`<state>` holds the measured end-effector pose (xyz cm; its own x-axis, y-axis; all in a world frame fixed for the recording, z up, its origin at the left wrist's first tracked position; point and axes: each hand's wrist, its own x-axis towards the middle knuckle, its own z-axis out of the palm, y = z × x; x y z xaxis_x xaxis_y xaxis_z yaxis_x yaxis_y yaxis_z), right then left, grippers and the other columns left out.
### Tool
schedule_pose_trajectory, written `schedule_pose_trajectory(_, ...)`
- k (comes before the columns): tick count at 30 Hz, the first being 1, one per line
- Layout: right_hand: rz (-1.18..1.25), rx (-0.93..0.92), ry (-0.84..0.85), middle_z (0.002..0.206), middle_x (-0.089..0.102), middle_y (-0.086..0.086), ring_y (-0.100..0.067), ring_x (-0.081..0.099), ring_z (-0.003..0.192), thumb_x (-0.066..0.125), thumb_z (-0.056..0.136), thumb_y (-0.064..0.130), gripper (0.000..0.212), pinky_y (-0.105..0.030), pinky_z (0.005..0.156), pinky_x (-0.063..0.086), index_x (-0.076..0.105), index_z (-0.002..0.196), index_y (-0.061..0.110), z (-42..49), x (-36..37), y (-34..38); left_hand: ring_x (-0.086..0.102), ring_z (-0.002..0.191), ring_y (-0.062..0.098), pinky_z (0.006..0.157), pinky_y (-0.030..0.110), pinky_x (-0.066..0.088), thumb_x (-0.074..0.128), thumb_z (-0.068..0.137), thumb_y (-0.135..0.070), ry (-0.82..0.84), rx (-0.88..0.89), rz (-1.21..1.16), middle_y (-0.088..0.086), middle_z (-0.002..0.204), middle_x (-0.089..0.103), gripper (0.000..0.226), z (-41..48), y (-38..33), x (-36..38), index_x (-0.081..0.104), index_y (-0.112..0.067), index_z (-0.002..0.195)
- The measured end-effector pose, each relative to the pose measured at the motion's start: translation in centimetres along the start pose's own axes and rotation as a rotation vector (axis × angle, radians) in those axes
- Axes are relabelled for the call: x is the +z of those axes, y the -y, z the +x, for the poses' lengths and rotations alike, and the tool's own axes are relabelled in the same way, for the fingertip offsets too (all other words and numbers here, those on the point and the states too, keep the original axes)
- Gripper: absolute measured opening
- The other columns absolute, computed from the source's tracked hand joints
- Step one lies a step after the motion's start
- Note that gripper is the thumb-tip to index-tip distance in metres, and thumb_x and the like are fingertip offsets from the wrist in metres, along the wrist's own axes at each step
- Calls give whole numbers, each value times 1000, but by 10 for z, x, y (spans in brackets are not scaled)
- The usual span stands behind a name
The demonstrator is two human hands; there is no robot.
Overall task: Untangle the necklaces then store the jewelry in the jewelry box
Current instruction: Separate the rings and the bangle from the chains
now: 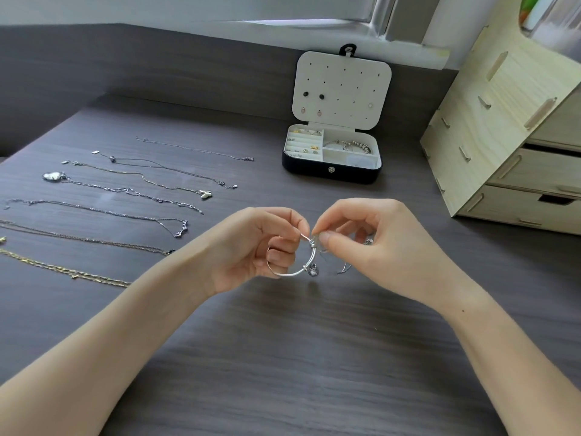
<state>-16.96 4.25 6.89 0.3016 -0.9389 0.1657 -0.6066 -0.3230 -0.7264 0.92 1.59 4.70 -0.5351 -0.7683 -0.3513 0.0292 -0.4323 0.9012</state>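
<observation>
Dark grey wood-grain desk [283, 357] fills the view, running back to a grey wall panel. At the right edge stands a pale wooden drawer unit [490, 127], its lower drawers facing left.

Toward the back centre sits the jewelry box [330, 171], black outside and white inside, with its lid [342, 89] standing upright and open. Stud earrings [321, 96] are pinned into the lid's holes. A beaded bracelet [361, 146] lies in the box's right compartment, and small pieces sit in the ring rolls on its left.

On the left half of the desk the necklaces [103, 210] are laid out in separate, roughly parallel lines, well apart from the box. A gold chain [63, 269] lies nearest the person.

Both forearms reach in from the bottom edge and meet above the middle of the desk. The left hand [251, 250] holds a silver bangle [286, 273], thumb and forefinger pinching its upper arc while the other fingers curl through the ring. The right hand [377, 247] pinches, thumb against forefinger, a thin chain [344, 268] right against the bangle's top. Its remaining fingers are loosely bent. The chain's loose end dangles below. A small charm [312, 272] hangs from the bangle's lower edge.
</observation>
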Motion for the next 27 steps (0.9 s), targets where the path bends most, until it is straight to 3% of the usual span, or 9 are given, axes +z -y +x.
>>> schedule_pose_trajectory(6, 75, 74, -7, 69, 65, 5, -1, 56, 63, 57, 80, 17, 10, -15, 58, 41, 63, 73, 16, 2, 10, -1, 24, 49, 12, 53, 28, 12, 66, 64, -6, 55, 32, 212, -1, 54, 29, 16, -2, 2, 5, 67, -11, 78)
schedule_pose_trajectory(11, 71, 131, 102, 78, 66, -1, -3, 52, 64, 50, 90, 11, 15, -15, 61, 42, 62, 80, 9, 4, 11, -4, 27, 49, 11, 47, 21, 18, 74, 62, 2, -15, 4, 257, 1, 58, 39, 18, 0, 5, 5, 66, -13, 69)
schedule_pose_trajectory(13, 136, 165, 101, 86, 69, -2, -12, 58, 77, 50, 91, 12, 16, -25, 76, 45, 60, 79, 13, 5, 9, -4, 26, 45, 9, 49, 24, 13, 71, 61, 0, -9, 8, 229, 1, 57, 38, 15, 0, 3, 4, 66, -13, 68)
schedule_pose_trajectory(15, 174, 172, 105, 88, 70, 1, -9, 58, 79, 50, 92, 13, 16, -27, 80, 45, 58, 78, 16, 5, 8, -3, 25, 43, 7, 49, 24, 12, 66, 63, -1, 1, 3, 213, -1, 54, 37, 13, -1, 2, 4, 65, -10, 72)
schedule_pose_trajectory(20, 175, 142, 149, 80, 67, 9, 3, 56, 71, 56, 91, 14, 14, -14, 69, 42, 63, 81, 19, 6, 3, -4, 27, 40, 4, 42, 17, 14, 46, 86, 10, -1, -54, 161, -8, 44, 42, 15, -1, 0, 3, 56, 0, 84)
schedule_pose_trajectory(24, 164, 111, 233, 77, 64, 13, 2, 56, 69, 67, 83, 12, 8, -23, 69, 46, 64, 84, 19, 4, 1, -4, 27, 40, 5, 37, 15, 18, 44, 86, 9, -14, -66, 105, -4, 47, 33, 21, 0, 0, 3, 59, -3, 75)
schedule_pose_trajectory(27, 120, 65, 241, 74, 62, 15, 5, 54, 64, 69, 82, 10, 9, -17, 61, 42, 64, 84, 18, 3, 2, -1, 25, 39, 6, 39, 16, 16, 44, 85, 10, -22, -73, 116, -2, 54, 28, 23, 0, 0, 2, 57, -3, 72)
